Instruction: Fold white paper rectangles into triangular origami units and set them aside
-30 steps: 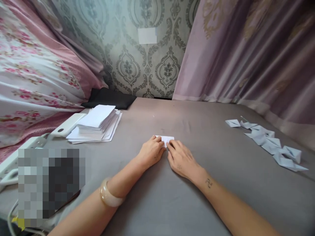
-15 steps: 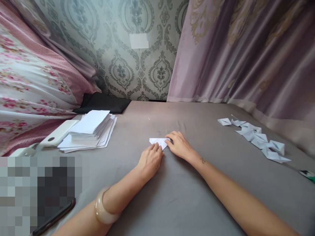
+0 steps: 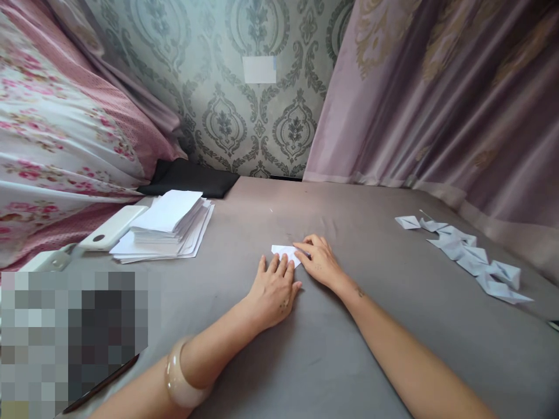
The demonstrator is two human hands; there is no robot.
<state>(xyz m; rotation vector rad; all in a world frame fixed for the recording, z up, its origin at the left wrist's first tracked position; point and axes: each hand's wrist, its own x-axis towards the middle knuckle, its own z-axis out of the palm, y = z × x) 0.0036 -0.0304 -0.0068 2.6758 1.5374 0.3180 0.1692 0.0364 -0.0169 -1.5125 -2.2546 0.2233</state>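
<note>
A small white piece of folded paper (image 3: 282, 249) lies on the grey-covered surface in front of me, with a straight far edge and sides narrowing toward me. My left hand (image 3: 273, 294) rests palm down with its fingers spread, the fingertips pressing on the paper's near part. At the paper's right end, my right hand (image 3: 322, 263) has thumb and index finger closed on the corner, its other fingers curled behind. The part of the paper under my fingertips is hidden.
A stack of white paper (image 3: 168, 215) stands at the left, beside a white device (image 3: 114, 227) and a black folded item (image 3: 190, 177). Several folded paper pieces (image 3: 471, 259) lie in a row at the right. A blurred patch covers the lower left. Curtains (image 3: 371, 105) hang at the right.
My left hand's fingers have spread and flattened on the paper. The right hand stays at the paper's right end. The whole view has shifted slightly, with things appearing farther right.
</note>
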